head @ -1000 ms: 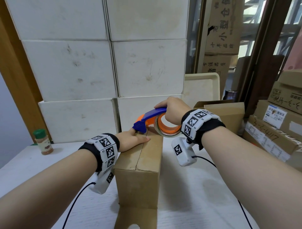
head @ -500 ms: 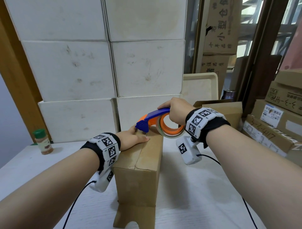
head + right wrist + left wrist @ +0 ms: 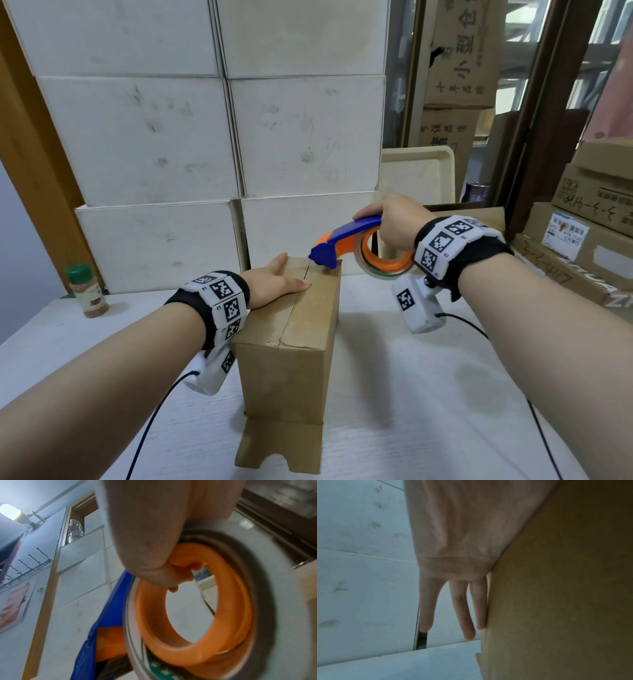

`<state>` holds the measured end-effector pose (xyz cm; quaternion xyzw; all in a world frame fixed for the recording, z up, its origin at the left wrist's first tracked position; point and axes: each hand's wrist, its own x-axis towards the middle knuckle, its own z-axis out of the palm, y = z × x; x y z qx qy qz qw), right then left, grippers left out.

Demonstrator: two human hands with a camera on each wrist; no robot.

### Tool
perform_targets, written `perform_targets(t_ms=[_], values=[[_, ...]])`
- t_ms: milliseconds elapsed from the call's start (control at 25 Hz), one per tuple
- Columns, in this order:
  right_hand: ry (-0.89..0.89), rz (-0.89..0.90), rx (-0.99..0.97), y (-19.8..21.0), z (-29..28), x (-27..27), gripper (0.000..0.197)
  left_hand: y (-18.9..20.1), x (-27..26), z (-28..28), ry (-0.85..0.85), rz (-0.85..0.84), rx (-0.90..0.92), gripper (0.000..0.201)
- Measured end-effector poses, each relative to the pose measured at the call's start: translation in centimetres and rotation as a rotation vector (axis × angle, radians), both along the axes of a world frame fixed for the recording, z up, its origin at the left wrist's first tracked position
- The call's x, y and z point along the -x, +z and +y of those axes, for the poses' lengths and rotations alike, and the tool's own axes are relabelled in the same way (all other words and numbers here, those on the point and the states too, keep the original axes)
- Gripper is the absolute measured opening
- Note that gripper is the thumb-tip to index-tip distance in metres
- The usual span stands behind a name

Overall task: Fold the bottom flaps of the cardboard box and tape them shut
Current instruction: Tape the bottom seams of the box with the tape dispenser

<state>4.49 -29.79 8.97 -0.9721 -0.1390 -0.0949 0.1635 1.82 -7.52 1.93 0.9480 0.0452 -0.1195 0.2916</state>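
The box [image 3: 289, 329] stands on the desk [image 3: 428, 394] with its bottom turned up, in front of a stack of white cartons [image 3: 212, 144]. The bottom flaps [image 3: 301, 301] are already folded down flat, and their two edges meet in a seam [image 3: 297, 303] that runs from the near edge to the far one. So the folding part looks done.

The left hand [image 3: 274, 282] lies flat on the left flap with fingers straight, thumb at the seam, pressing it shut; in the left wrist view the fingers [image 3: 464, 615] hang straight down beside the box wall [image 3: 556, 588]. The right hand [image 3: 394, 222] is wrapped around the tape dispenser [image 3: 356, 250], fingers hooked through the orange ring [image 3: 193, 615]. The dispenser's blue nose [image 3: 323, 258] sits at the far end of the seam, touching or just above the top's far edge; which, I cannot tell.

No strip of tape is visible along the seam, so the taping seems to be only starting. What is left, as I judge it: fix the tape end at the far edge, draw the dispenser toward the near edge along the seam, cut, and press the strip down. Other flaps splay out at the foot of the box [image 3: 284, 442]
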Motion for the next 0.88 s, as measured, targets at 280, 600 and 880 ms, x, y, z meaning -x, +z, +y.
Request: perform_targets(t_ms=[280, 600, 880], values=[[0.006, -0.015, 0.03, -0.39, -0.17, 0.06, 0.053, -0.01, 0.28, -0.18, 0.002, 0.0, -0.009, 0.083], [0.007, -0.031, 0.021, -0.7, -0.43, 0.06, 0.054, -0.01, 0.48, -0.3, 0.005, -0.016, 0.018, 0.084], [0.005, -0.036, -0.008, -0.9, -0.04, -0.16, 0.055, 0.13, 0.68, 0.27, 0.021, -0.013, 0.072, 0.083]])
